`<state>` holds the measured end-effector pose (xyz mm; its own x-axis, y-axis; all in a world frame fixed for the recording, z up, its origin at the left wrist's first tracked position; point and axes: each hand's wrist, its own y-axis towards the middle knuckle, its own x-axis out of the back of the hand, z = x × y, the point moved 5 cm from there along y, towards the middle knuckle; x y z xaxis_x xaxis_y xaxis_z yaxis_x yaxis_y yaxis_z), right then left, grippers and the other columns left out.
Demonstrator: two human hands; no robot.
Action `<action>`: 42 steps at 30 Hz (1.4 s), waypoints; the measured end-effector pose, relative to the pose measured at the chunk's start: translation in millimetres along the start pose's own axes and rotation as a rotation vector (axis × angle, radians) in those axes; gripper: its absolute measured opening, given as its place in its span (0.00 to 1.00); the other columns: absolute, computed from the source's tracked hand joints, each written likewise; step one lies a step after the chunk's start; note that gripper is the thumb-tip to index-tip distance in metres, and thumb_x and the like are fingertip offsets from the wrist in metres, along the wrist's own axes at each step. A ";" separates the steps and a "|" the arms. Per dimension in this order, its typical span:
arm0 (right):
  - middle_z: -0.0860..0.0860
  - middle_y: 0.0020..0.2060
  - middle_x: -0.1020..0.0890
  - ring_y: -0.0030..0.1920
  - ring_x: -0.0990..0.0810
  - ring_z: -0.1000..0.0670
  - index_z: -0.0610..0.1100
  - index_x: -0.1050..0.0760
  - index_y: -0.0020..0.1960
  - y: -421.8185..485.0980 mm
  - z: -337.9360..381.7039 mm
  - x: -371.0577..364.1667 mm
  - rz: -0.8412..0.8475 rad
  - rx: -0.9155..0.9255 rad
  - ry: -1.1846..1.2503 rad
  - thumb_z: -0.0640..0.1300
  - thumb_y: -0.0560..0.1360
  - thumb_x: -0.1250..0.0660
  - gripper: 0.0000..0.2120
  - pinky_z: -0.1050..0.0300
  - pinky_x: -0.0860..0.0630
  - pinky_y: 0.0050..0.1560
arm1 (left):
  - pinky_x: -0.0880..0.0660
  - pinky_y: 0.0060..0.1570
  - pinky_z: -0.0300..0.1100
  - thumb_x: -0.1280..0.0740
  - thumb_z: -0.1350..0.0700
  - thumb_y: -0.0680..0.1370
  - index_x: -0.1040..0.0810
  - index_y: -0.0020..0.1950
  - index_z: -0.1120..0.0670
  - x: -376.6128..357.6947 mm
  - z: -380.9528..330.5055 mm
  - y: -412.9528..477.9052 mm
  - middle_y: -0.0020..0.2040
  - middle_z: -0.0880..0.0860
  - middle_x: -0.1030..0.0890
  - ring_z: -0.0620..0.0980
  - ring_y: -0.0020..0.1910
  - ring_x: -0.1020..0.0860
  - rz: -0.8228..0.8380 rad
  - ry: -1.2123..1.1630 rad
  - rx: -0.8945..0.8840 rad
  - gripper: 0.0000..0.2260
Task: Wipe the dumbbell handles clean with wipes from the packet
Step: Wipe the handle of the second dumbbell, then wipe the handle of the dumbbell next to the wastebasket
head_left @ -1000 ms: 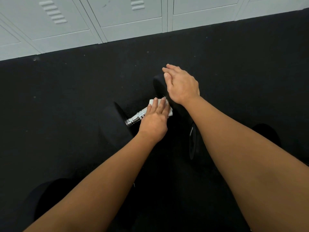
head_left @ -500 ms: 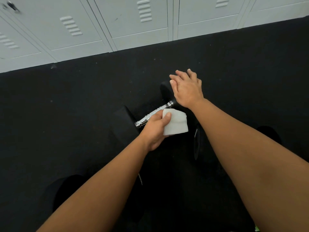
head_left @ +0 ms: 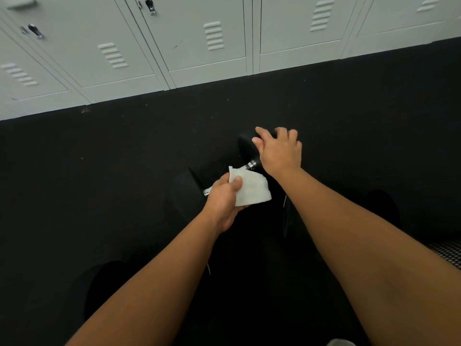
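**Head view.** We see left hand pinching white wipe, thumb on top, fingers curled beneath. Wipe spreads just right of this hand, over handle of dumbbell; whether it touches metal we cannot tell. Right hand, beyond and right of left hand, grips far black end of dumbbell, fingers bent over its top edge. Near black end lies just left of left hand. Short bright lengths of handle show beside each hand. Dumbbell lies on black floor; grey lockers stand well beyond both hands.
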<state>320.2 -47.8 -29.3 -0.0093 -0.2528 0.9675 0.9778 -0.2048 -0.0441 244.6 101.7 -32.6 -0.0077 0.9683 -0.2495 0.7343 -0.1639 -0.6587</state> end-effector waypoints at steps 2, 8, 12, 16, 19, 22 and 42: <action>0.43 0.71 0.38 0.67 0.39 0.41 0.60 0.43 0.74 -10.7 -2.7 -2.0 0.093 -0.109 0.099 0.59 0.80 0.51 0.22 0.44 0.36 0.63 | 0.22 0.53 0.56 0.43 0.58 0.82 0.26 0.61 0.58 -1.3 -1.9 -3.5 0.56 0.59 0.19 0.58 0.54 0.20 -0.039 -0.042 -0.002 0.11; 0.45 0.71 0.36 0.69 0.40 0.43 0.50 0.27 0.66 -70.4 4.3 9.2 -0.188 -0.152 0.389 0.52 0.79 0.41 0.17 0.43 0.39 0.65 | 0.22 0.53 0.55 0.43 0.55 0.82 0.23 0.54 0.60 -18.2 -6.8 -17.2 0.49 0.58 0.17 0.57 0.49 0.18 -0.127 -0.065 -0.017 0.12; 0.48 0.61 0.23 0.62 0.30 0.48 0.44 0.23 0.61 -97.0 1.1 27.5 -0.287 -0.175 0.706 0.47 0.80 0.42 0.15 0.52 0.32 0.64 | 0.24 0.58 0.51 0.45 0.48 0.82 0.22 0.54 0.56 -40.7 -8.3 -30.1 0.50 0.55 0.17 0.53 0.52 0.19 -0.094 0.119 -0.087 0.16; 0.51 0.61 0.22 0.63 0.26 0.53 0.50 0.25 0.65 -111.4 -7.5 25.9 -0.004 -0.370 1.162 0.55 0.80 0.44 0.18 0.55 0.31 0.66 | 0.26 0.57 0.38 0.49 0.42 0.82 0.21 0.56 0.49 -79.0 0.5 -52.0 0.53 0.48 0.18 0.42 0.53 0.21 0.108 0.259 -0.165 0.20; 0.53 0.55 0.19 0.55 0.22 0.55 0.53 0.22 0.53 -124.5 -19.2 28.5 0.114 -0.572 1.620 0.60 0.79 0.44 0.16 0.57 0.27 0.58 | 0.37 0.69 0.39 0.51 0.40 0.81 0.31 0.71 0.49 -103.5 13.4 -59.6 0.68 0.45 0.28 0.40 0.67 0.32 0.231 0.271 -0.193 0.23; 0.52 0.62 0.23 0.61 0.25 0.54 0.48 0.30 0.69 -135.0 -33.6 33.8 0.119 -0.601 1.817 0.59 0.77 0.39 0.25 0.57 0.28 0.58 | 0.49 0.75 0.46 0.52 0.35 0.78 0.39 0.75 0.47 -119.8 28.9 -58.6 0.71 0.40 0.35 0.41 0.74 0.43 0.337 0.312 -0.228 0.29; 0.48 0.45 0.19 0.49 0.19 0.46 0.47 0.24 0.49 -142.1 -143.5 14.5 -0.143 -0.672 1.017 0.43 0.79 0.43 0.09 0.52 0.21 0.46 | 0.52 0.75 0.48 0.46 0.55 0.83 0.34 0.72 0.58 -123.7 63.7 -4.4 0.73 0.56 0.33 0.54 0.76 0.48 0.163 1.095 -0.577 0.18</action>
<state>151.1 -158.1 -44.8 -0.5607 -0.7492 0.3527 0.6552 -0.6618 -0.3643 199.1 -29.4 -44.0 0.4765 0.6380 0.6050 0.8663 -0.4580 -0.1993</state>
